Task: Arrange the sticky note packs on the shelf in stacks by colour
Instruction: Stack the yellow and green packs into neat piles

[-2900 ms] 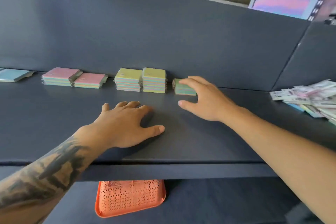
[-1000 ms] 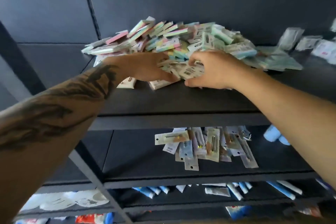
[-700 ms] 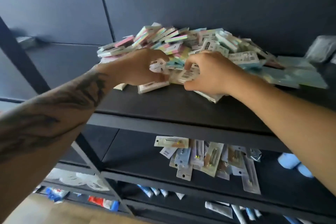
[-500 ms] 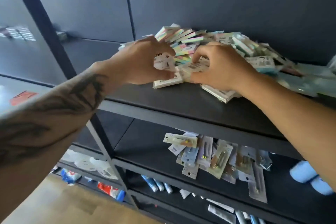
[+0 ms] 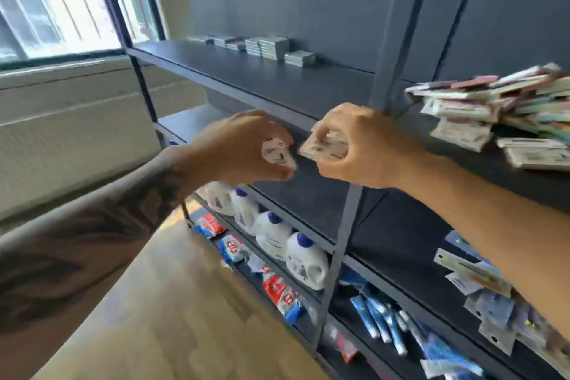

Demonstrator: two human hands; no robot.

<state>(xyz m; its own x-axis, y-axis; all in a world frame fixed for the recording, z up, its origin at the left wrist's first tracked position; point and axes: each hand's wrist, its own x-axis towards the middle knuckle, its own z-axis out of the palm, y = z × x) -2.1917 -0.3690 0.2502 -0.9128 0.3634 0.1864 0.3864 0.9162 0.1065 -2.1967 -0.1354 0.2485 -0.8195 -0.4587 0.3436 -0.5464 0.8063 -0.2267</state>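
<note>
Both hands have left the pile [image 5: 505, 114], at 3 o'clock. Left hand [image 5: 237, 148] grasps one pack [image 5: 276, 153]; right hand [image 5: 357, 148] grasps several packs [image 5: 324, 148]. Stacks [image 5: 265, 47] at 12 o'clock.

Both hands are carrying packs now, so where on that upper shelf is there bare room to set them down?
Bare shelf lies in front of the sorted stacks, out to the front edge, and right of the last low stack up to the upright post. Beyond the post it is crowded: the loose pile fills it.
</note>
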